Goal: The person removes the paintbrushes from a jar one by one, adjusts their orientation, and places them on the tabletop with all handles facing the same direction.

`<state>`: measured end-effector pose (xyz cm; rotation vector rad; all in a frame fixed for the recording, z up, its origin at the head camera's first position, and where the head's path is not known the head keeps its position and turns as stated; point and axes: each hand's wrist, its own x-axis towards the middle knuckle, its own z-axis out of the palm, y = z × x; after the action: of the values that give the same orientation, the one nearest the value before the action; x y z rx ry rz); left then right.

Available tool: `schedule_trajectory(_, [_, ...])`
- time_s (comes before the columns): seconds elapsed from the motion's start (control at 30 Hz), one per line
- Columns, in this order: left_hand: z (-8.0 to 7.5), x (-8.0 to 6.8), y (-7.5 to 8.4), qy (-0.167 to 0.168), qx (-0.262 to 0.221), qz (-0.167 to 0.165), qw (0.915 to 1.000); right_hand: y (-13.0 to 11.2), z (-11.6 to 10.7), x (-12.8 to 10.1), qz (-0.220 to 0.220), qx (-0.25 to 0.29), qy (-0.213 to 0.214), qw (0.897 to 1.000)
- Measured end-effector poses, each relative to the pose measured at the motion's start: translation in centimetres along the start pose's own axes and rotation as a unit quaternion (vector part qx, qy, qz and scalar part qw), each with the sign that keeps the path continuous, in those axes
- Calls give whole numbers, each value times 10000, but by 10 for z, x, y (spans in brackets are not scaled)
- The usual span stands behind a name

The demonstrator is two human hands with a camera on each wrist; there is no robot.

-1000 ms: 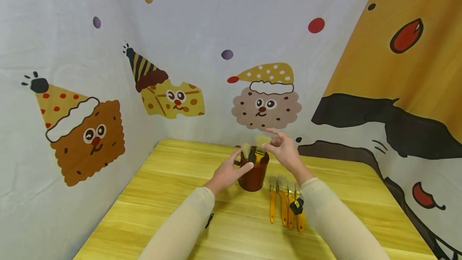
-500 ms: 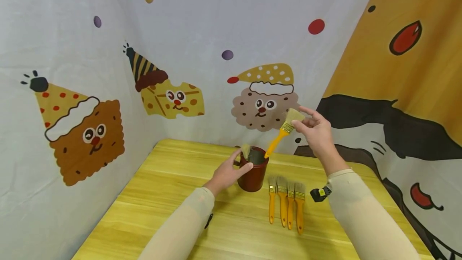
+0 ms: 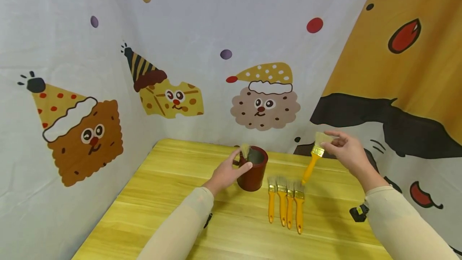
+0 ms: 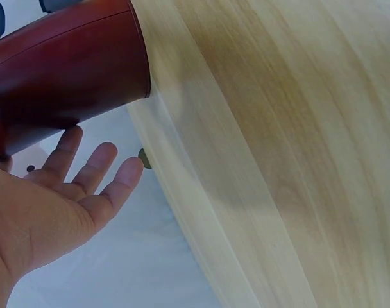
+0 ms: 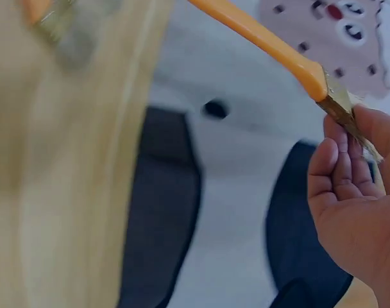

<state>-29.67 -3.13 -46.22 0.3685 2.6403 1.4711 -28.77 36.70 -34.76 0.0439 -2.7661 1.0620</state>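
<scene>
A dark red cup [image 3: 251,175] stands upright on the wooden table. My left hand [image 3: 225,173] holds its left side between thumb and fingers; in the left wrist view, the other fingers [image 4: 105,157] are spread loosely by the cup wall. One paintbrush [image 3: 245,151] still sticks up in the cup, bristles at the rim. To the right, my right hand [image 3: 344,149] pinches a second paintbrush [image 3: 313,159] by its bristle end, with the orange handle hanging down above the table. Several paintbrushes [image 3: 281,204] with orange handles lie side by side between the cup and that brush.
The wooden table [image 3: 144,212] meets a white printed cloth [image 3: 195,19] at its back and left edges. Cartoon figures cover the cloth. A black wrist strap piece [image 3: 359,213] shows below my right sleeve.
My right hand has lifted the paintbrush out of the cup, carried it right and then lowered it beside the row of brushes. The left hand has stayed at the cup.
</scene>
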Motion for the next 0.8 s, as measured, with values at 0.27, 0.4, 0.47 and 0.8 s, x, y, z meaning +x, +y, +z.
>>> schedule_trajectory(0.27, [2, 1, 0, 33, 8, -31, 10000, 67, 11, -14, 551, 29, -1124, 9921])
schedule_trajectory(0.4, [1, 0, 0, 7, -3, 12, 10000, 87, 27, -23, 783, 454, -1543, 9839])
schedule_trajectory(0.47, [1, 0, 1, -1, 23, 10, 10000, 94, 34, -25, 920, 728, -1661, 9791])
schedule_trajectory(0.8, [-1, -1, 3, 28, 30, 14, 10000, 112, 63, -27, 1036, 986, -1741, 9743])
